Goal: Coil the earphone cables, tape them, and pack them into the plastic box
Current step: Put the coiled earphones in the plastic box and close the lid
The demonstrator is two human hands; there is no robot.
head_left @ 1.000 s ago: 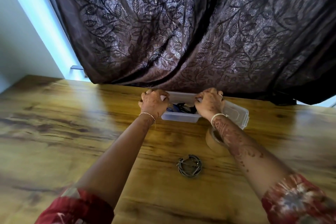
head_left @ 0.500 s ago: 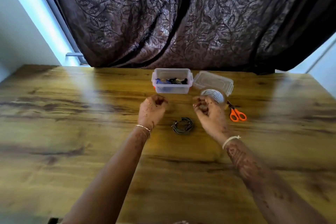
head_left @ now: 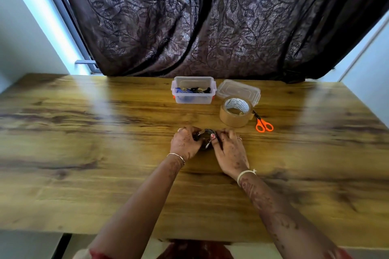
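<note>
Coiled dark earphone cable (head_left: 207, 132) is lying mid-way across the wooden table (head_left: 84, 153); left hand (head_left: 185, 143) and right hand (head_left: 229, 151) are gripping its sides with curled fingers. Clear rectangular plastic box (head_left: 193, 99) is sitting open beyond.

Setting: domestic room, apparently a home. Wood-grain desk (head_left: 84, 153), far edge set against a window hung with a dark leaf-patterned curtain (head_left: 189, 17); pale plain wall (head_left: 21, 38) beside far-left corner.

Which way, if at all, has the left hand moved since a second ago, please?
Yes. The left hand has left the plastic box and drawn back toward the person, onto the coiled cable.
</note>
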